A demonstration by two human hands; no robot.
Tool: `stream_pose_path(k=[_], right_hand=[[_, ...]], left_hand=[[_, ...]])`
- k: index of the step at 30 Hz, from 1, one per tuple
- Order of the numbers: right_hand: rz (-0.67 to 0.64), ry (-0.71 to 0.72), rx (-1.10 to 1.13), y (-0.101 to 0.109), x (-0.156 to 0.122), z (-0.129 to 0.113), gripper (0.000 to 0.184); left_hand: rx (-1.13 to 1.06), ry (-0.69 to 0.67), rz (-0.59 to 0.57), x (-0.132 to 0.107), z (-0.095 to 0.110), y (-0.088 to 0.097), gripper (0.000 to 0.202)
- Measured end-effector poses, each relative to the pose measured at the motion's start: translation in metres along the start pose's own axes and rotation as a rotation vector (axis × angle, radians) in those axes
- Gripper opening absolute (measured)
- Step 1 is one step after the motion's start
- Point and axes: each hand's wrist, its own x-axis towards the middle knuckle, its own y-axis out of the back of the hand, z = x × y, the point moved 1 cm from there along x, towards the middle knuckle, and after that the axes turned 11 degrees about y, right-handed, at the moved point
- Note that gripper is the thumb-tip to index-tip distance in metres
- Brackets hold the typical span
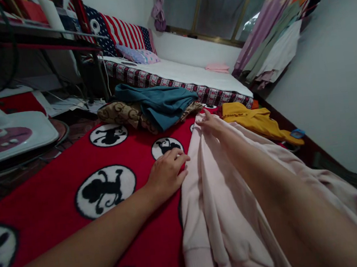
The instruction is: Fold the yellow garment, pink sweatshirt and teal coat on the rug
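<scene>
Pale pink garment [223, 196] lies lengthwise away from you on the red blanket [76, 191], bunched into long ridges down its middle, near end at the bottom of the view. Your left hand [168, 173] sits palm down at the garment's left edge, about halfway along it. The heel rests on the blanket and the fingers [179, 159] are loosely spread, slightly bent, with the tips lying on the pink fabric. They are not closed on anything; judged from the flat posture, the hand is weighting that edge so it stays put against the blanket. Your right hand [210, 124] is stretched out to the garment's far end, arm lying along the cloth. Its fingers [203, 121] point forward onto the far hem and the thumb is raised. You cannot tell from this angle whether they pinch the hem or only press on it, since the back of the hand hides the underside. The long reach probably follows from the garment lying full length. A yellow garment [253, 119] lies just right of the pink garment's far end. A teal cloth [159, 101] heaped on a brown patterned cloth [119, 112] lies beyond its far end, to the left. A bed [191, 74] stands further beyond those.
</scene>
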Motion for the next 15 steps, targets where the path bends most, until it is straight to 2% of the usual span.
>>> stream_pose_path(k=[2,5,9,12,15], right_hand=[[-0.032,-0.063,0.043,0.015,-0.018,-0.011,0.068],[-0.044,-0.081,0.011,0.048,-0.057,-0.032,0.051],[0.071,-0.025,-0.166,0.088,-0.126,-0.054,0.029],[0.163,-0.009,-0.189,0.102,-0.173,-0.060,0.024],[0.196,0.022,-0.149,0.103,-0.204,-0.060,0.030]], left_hand=[[-0.085,-0.107,0.026,0.000,-0.002,-0.002,0.032],[-0.170,-0.220,0.050,-0.001,0.002,-0.003,0.037],[-0.265,-0.389,-0.006,-0.007,0.015,-0.001,0.039],[-0.324,-0.514,-0.085,-0.015,0.026,0.001,0.042],[-0.310,-0.636,-0.180,-0.023,0.036,0.003,0.041]])
